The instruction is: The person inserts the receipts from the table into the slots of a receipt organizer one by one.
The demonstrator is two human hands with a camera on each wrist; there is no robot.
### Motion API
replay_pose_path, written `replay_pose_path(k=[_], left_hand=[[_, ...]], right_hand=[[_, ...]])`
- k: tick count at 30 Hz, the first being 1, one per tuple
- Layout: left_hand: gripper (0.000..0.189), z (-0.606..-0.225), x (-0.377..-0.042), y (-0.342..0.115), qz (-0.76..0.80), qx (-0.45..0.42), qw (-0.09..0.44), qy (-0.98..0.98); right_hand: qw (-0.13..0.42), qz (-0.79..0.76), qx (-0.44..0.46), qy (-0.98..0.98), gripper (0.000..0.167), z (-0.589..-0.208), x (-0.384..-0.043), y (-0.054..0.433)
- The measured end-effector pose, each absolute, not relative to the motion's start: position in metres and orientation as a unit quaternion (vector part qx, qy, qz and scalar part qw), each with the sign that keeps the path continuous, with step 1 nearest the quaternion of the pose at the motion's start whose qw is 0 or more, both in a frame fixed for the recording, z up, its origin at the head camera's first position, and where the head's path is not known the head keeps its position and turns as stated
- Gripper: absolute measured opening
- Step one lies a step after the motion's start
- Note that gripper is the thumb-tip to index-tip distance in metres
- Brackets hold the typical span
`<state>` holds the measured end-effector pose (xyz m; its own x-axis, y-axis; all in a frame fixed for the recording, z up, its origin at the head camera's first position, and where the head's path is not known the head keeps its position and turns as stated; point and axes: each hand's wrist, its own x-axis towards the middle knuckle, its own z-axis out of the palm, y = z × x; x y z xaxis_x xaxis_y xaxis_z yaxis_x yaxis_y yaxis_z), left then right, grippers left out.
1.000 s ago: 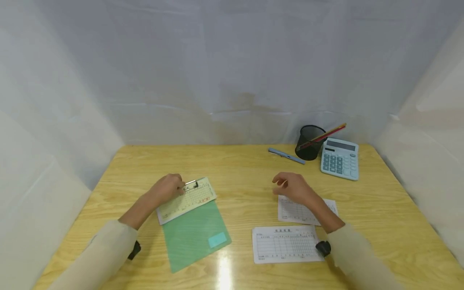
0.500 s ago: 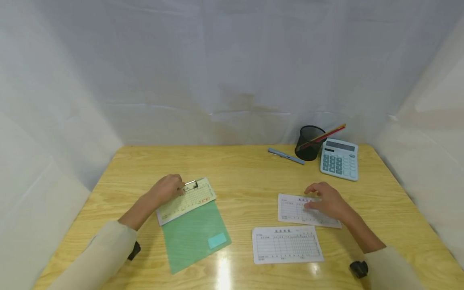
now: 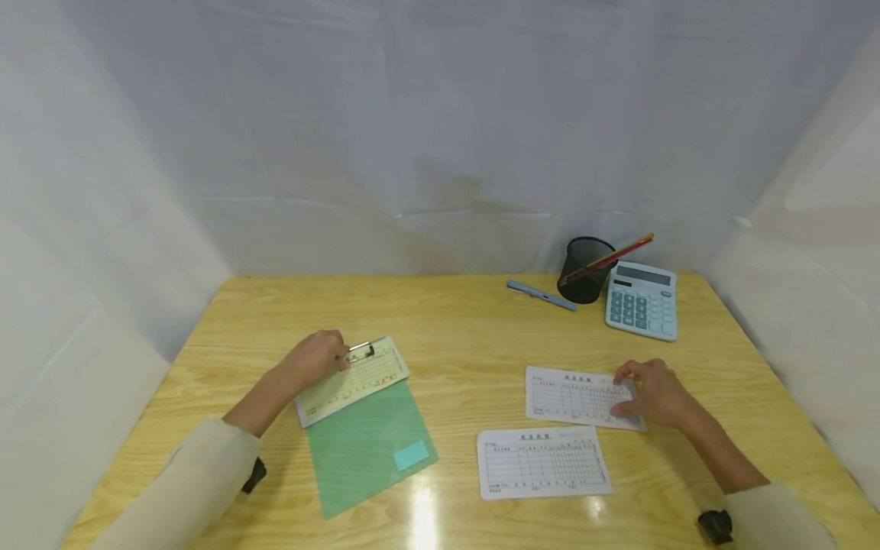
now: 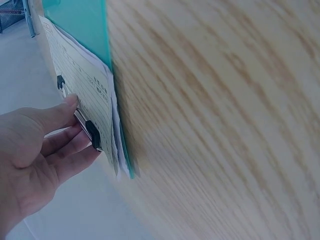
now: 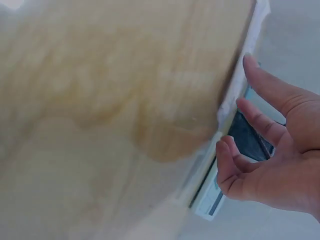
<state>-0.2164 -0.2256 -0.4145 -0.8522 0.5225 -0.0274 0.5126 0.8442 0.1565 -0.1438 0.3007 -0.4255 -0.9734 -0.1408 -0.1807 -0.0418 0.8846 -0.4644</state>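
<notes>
toward the desk's (image 3: 454, 321) front-left corner, a green clipboard (image 3: 367, 451) under a yellow form (image 3: 364, 382), pinched at its wire clip (image 4: 92, 134) by the left hand (image 3: 315, 362). near the front edge, a white form (image 3: 545, 464); just beyond, a second white form (image 3: 574, 399), with the right hand (image 3: 656, 393) at its right end, fingers spread; cannot tell if gripping. by the far-right corner, calculator (image 3: 642, 301), pen (image 3: 541, 295) and black cup (image 3: 583, 292).
</notes>
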Motion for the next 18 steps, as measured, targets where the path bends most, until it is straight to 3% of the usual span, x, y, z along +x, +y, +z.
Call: replay_pose_path(k=[18], left_hand=[[0.020, -0.4133, -0.2166, -0.2243, 0.079, 0.281, 0.023, 0.956]], right_hand=[[0.121, -0.236, -0.024, 0.964, 0.039, -0.4243, -0.1454, 0.2935]])
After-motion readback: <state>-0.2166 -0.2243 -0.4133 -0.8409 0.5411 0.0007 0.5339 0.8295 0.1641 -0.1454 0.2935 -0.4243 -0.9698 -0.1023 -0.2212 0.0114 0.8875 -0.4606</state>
